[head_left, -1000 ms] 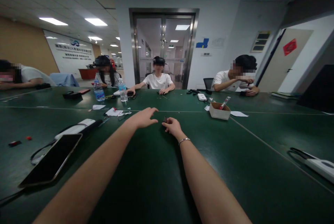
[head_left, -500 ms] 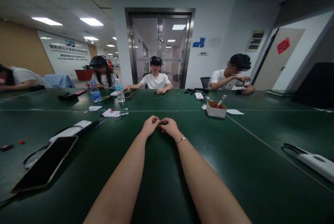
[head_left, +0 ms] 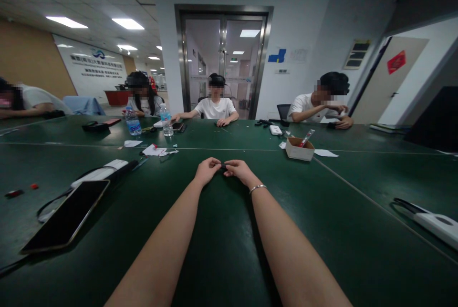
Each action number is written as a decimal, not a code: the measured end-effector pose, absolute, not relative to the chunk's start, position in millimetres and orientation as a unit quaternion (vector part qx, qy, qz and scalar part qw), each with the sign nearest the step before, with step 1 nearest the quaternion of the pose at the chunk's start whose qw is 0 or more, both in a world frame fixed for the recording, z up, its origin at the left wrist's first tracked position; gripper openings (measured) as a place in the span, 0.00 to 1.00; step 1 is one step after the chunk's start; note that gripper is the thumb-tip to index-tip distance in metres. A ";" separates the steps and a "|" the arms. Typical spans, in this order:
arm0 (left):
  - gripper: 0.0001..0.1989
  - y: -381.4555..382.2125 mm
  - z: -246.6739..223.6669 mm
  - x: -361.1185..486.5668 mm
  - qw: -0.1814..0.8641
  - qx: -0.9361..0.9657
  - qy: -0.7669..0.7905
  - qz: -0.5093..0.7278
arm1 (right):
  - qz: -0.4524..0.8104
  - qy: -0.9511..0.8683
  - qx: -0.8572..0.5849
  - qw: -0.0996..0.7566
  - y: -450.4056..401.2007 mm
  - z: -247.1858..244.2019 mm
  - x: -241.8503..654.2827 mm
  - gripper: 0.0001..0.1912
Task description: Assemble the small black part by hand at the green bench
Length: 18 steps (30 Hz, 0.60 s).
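Observation:
Over the middle of the green table (head_left: 229, 230), my left hand (head_left: 207, 171) and my right hand (head_left: 240, 172) meet with fingertips pinched. Between them is a small dark object (head_left: 223, 167), too small and too covered by fingers to name. The right fingers are closed on it, and the left fingertips press against its left side. A silver bracelet (head_left: 258, 188) circles my right wrist.
A phone (head_left: 67, 216) and a white device with a strap (head_left: 100, 173) lie to the left. Two bottles (head_left: 166, 123) stand farther back near paper scraps (head_left: 154, 150). An open box (head_left: 299, 153) is at right, another white device (head_left: 438, 226) beyond. Several people sit around.
My right hand has moved a little to the right, so the gap between the hands is wider and more of the dark object shows. The view has shifted slightly.

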State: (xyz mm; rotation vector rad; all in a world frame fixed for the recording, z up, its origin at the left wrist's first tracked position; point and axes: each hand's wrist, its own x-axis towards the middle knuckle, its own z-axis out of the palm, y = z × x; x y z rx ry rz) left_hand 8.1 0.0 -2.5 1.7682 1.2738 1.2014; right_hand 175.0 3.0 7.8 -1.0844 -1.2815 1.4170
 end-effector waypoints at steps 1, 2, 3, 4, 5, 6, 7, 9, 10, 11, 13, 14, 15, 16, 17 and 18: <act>0.08 -0.2 -2.3 7.8 0.331 0.669 0.476 0.464 | 0.584 -0.512 -0.433 0.458 2.7 7.7 175.5 0.09; 0.08 0.0 -2.4 7.5 0.342 0.667 0.465 0.472 | 0.593 -0.505 -0.424 0.462 2.2 8.0 176.0 0.09; 0.08 0.6 -2.8 7.2 0.351 0.665 0.455 0.477 | 0.602 -0.499 -0.416 0.465 1.4 8.4 176.4 0.09; 0.09 1.4 -3.5 6.9 0.357 0.663 0.447 0.482 | 0.608 -0.496 -0.408 0.467 0.5 9.0 176.8 0.10; 0.09 2.3 -4.4 6.6 0.360 0.663 0.442 0.485 | 0.612 -0.494 -0.402 0.468 -0.5 9.6 177.2 0.11; 0.09 3.2 -5.3 6.4 0.360 0.663 0.440 0.486 | 0.614 -0.494 -0.398 0.469 -1.4 10.2 177.6 0.11; 0.09 4.1 -6.2 6.2 0.359 0.663 0.441 0.487 | 0.614 -0.495 -0.395 0.472 -2.2 10.7 177.9 0.11; 0.10 5.3 -7.7 5.7 0.355 0.664 0.445 0.485 | 0.611 -0.496 -0.389 0.479 -3.2 11.1 178.6 0.11; 0.10 5.6 -8.3 5.5 0.354 0.664 0.448 0.483 | 0.610 -0.497 -0.387 0.481 -3.4 11.0 178.9 0.11; 0.10 5.6 -8.6 5.3 0.355 0.663 0.452 0.479 | 0.609 -0.499 -0.385 0.481 -3.4 10.7 179.4 0.11; 0.11 5.0 -8.4 5.0 0.363 0.659 0.461 0.470 | 0.609 -0.505 -0.381 0.479 -3.0 9.9 180.3 0.11; 0.12 4.3 -7.8 4.8 0.367 0.658 0.464 0.465 | 0.609 -0.508 -0.379 0.477 -2.8 9.4 180.8 0.11; 0.12 3.4 -7.0 4.8 0.371 0.656 0.467 0.462 | 0.609 -0.511 -0.377 0.475 -2.6 9.0 181.2 0.11; 0.13 2.4 -6.0 4.8 0.374 0.654 0.469 0.462 | 0.609 -0.515 -0.373 0.475 -2.4 8.6 181.6 0.11; 0.14 1.3 -4.8 5.0 0.376 0.651 0.470 0.461 | 0.608 -0.519 -0.369 0.474 -2.4 8.3 181.9 0.11; 0.14 0.3 -3.7 5.1 0.380 0.648 0.470 0.463 | 0.608 -0.522 -0.365 0.475 -2.4 8.1 182.0 0.11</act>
